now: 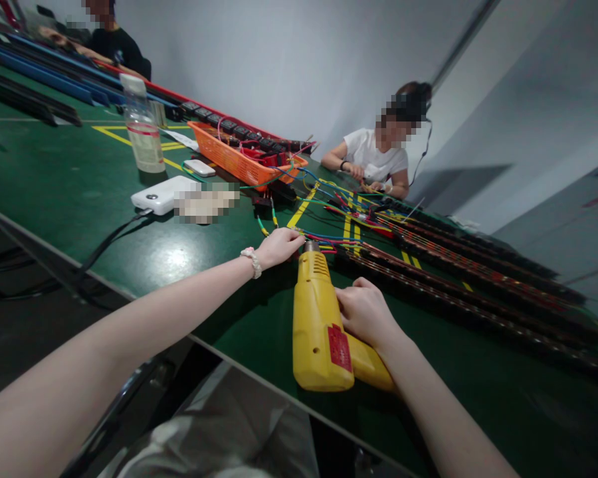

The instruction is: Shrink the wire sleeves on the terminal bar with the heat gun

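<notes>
A yellow heat gun [316,318] with a red label is in my right hand [369,312], whose fingers wrap its handle. Its metal nozzle points away from me, toward a bundle of coloured wires [331,242]. Just left of the nozzle, my left hand [280,246] is closed at the wire ends; its fingertips are partly hidden, and exactly what they pinch is too small to make out. Green-and-yellow wires [262,227] run from a dark part beside that hand. The coloured wires lead right into long black strips [428,292] lying on the table.
The green table [194,265] carries an orange basket [229,159] of red parts and wires, a bottle [143,133], a white power bank [164,194] with a black cable, and a small white box [199,167]. One person [373,156] works across the table, another [117,50] at far left.
</notes>
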A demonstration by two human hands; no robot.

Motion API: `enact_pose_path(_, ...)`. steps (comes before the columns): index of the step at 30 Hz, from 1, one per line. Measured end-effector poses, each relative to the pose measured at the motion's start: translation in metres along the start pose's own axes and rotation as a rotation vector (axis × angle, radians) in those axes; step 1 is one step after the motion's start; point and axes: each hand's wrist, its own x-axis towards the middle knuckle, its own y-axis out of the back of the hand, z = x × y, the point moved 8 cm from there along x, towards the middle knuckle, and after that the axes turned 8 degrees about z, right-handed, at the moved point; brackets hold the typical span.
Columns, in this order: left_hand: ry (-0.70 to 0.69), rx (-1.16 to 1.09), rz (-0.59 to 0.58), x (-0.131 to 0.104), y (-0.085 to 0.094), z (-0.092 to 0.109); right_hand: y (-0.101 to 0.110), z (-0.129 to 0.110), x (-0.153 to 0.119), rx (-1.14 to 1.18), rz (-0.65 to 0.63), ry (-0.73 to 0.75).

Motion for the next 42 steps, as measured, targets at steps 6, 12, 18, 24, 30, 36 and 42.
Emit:
enact_pose_path(6,0.053,-0.067,-0.071,-0.001,-0.005,-0.004,-0.004,0.016,-0.008,-0.026,0.008,-0.053)
enact_pose_path(12,0.071,-0.108,-0.112,-0.004,-0.006,0.0,-0.005,0.031,-0.019,-0.017,0.028,-0.103)
enact_pose_path(18,0.09,-0.158,-0.123,-0.005,-0.006,0.0,-0.002,0.039,-0.026,-0.011,0.066,-0.12)
enact_pose_path(24,0.059,-0.123,-0.135,-0.006,-0.003,0.003,0.002,0.038,-0.025,-0.045,0.085,-0.127)
enact_pose_path(30,0.085,-0.113,-0.176,-0.008,0.0,0.004,0.0,0.037,-0.024,-0.065,0.051,-0.125)
enact_pose_path(36,0.06,-0.11,-0.165,-0.006,-0.002,0.005,-0.003,0.037,-0.022,-0.088,0.025,-0.116)
enact_pose_path(42,0.033,-0.077,-0.105,-0.004,-0.003,0.0,0.0,0.037,-0.024,-0.087,0.053,-0.115)
